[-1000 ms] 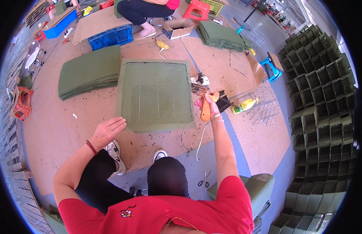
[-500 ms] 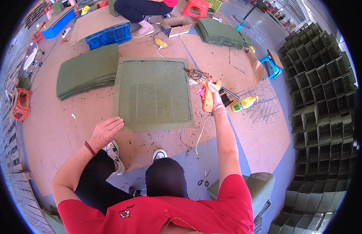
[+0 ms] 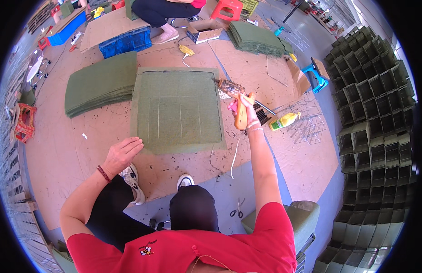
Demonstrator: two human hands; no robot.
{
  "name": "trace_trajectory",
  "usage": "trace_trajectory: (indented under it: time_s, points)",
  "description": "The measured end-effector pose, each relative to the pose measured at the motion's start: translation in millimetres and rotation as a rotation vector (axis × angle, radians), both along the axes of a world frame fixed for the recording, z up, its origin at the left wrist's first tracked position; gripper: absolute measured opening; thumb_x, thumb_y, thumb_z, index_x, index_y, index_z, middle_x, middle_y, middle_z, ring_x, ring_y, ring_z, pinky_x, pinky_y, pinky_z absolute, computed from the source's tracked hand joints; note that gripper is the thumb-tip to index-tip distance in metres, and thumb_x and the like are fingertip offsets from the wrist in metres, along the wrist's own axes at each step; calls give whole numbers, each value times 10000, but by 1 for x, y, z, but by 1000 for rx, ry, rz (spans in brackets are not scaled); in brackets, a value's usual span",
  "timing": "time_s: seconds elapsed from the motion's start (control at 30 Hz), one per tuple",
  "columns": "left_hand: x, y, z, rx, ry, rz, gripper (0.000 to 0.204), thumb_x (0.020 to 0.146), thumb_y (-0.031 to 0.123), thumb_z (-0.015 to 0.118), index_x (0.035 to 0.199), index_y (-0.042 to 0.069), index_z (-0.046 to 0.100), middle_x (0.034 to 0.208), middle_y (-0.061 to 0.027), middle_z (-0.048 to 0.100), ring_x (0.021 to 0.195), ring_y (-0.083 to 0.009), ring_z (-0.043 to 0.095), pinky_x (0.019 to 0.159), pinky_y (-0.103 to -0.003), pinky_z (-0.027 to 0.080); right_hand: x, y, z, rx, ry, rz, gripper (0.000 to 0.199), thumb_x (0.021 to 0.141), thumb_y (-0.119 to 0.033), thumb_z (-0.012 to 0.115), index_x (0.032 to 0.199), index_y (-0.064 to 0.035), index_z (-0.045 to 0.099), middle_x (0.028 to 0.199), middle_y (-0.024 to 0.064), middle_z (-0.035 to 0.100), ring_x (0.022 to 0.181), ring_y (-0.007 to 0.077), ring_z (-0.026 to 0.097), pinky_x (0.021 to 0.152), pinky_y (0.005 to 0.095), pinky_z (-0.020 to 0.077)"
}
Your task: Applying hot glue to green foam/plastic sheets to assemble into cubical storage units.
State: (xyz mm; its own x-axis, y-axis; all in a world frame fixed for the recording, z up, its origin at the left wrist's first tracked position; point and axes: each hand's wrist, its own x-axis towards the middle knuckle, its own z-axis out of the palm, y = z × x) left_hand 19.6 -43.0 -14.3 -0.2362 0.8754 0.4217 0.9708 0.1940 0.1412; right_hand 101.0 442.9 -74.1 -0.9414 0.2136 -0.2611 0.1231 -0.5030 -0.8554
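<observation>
The right hand (image 3: 241,105) covered most of the orange glue gun's (image 3: 240,119) grip, so the finger on its trigger could not be made out, and its nozzle tip was too small to tell whether it touched the green felt mat (image 3: 179,109). The person's own knee hid the floor beneath the mat's near edge. Another person (image 3: 163,10) at the top was cut off by the frame, only legs showing. The scissors (image 3: 237,210) were too small for detail.

Yellow plastic bottle (image 3: 284,120) lying right of the mat, open cardboard box (image 3: 204,32) at top
</observation>
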Motion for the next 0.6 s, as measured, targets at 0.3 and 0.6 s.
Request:
trace_trajectory:
  time_s: [0.3, 0.6]
  points:
    - [5, -6, -1, 5, -3, -6, 292, 678, -5, 609, 968, 20, 610, 1033, -91, 627, 989, -247, 596, 789, -334, 527, 32, -20, -8, -80, 30, -30, 336, 854, -389, 584, 948, -67, 565, 793, 131, 638, 696, 239, 649, 477, 241, 488]
    - [-1, -13, -7, 12, 89, -77, 324, 684, 2, 586, 1007, 17, 603, 1064, -94, 610, 1008, -241, 581, 786, -319, 528, 198, -164, -44, -316, 327, -328, 455, 675, -235, 760, 1010, -35, 526, 987, 132, 587, 1067, 336, 541, 944, 470, 431]
